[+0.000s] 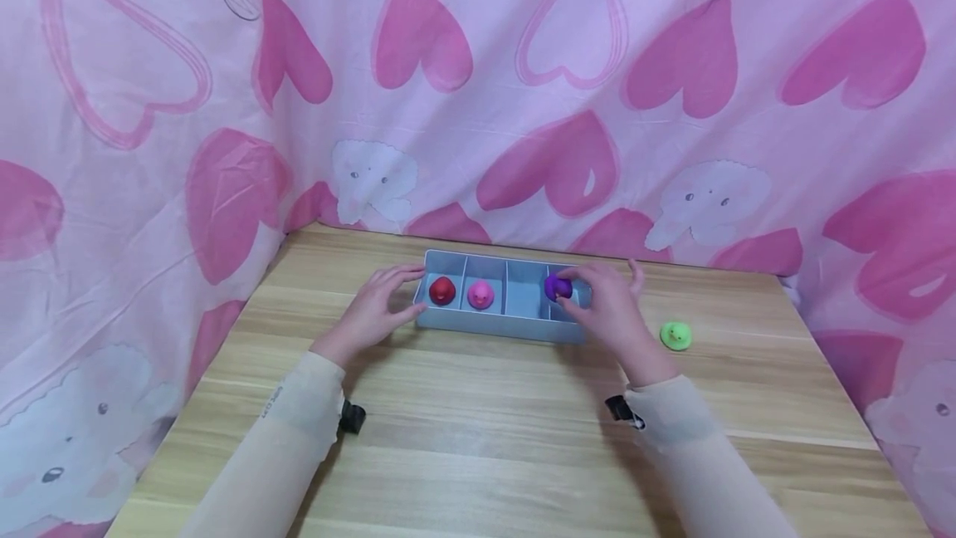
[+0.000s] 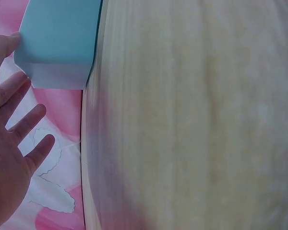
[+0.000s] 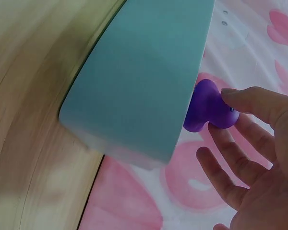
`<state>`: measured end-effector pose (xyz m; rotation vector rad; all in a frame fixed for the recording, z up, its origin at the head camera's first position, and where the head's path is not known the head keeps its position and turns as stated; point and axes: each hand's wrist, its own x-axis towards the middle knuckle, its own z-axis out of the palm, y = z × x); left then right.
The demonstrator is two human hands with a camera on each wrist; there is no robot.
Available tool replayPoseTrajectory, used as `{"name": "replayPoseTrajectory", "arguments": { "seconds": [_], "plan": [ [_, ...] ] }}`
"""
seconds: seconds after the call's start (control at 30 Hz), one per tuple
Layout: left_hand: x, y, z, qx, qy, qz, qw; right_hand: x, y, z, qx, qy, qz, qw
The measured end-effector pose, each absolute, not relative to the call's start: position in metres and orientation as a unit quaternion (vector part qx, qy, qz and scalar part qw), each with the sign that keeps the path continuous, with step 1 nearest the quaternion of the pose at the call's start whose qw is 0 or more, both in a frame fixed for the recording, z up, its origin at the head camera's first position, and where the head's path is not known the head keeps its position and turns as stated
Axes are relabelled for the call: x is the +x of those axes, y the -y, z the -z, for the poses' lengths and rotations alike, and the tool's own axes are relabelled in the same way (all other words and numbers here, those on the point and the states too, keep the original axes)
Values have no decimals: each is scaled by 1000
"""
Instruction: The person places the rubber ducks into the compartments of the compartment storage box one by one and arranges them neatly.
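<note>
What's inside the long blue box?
A red duck and a pink duck sit in the box's two leftmost compartments. The third shows bare floor. The right grip, pinching a purple duck, hides part of the last, so I can't see there.

A way runs over the table (image 1: pixel 478 438) between left hand (image 1: pixel 379 305) and right hand (image 1: pixel 608 301) to the tray's (image 1: pixel 493 324) third slot from the left; red duck (image 1: pixel 442 291) and pink duck (image 1: pixel 480 295) obstruct the first two, purple duck (image 1: pixel 558 286) the fourth

One red toy (image 1: pixel 442 292), one pink toy (image 1: pixel 480 295), one purple toy (image 1: pixel 553 286) and one green toy (image 1: pixel 675 336), four in all, are seen with one four-compartment box (image 1: pixel 496 324), one wooden desk (image 1: pixel 463 430), two sleeves (image 1: pixel 261 447) and two black wrist devices (image 1: pixel 353 417)
</note>
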<state>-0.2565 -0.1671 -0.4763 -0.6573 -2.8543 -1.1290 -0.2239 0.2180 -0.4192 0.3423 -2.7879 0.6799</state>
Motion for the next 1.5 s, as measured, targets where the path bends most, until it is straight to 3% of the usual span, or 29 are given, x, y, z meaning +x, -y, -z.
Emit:
{"name": "replayPoseTrajectory", "arguments": {
  "seconds": [0.67, 1.5],
  "plan": [
    [-256, 169, 480, -218, 908, 358, 8, -232, -184, 426, 143, 952, -253, 100],
    [-257, 168, 477, -214, 904, 371, 5, -256, -182, 448, 190, 958, -201, 69]
  ]
}}
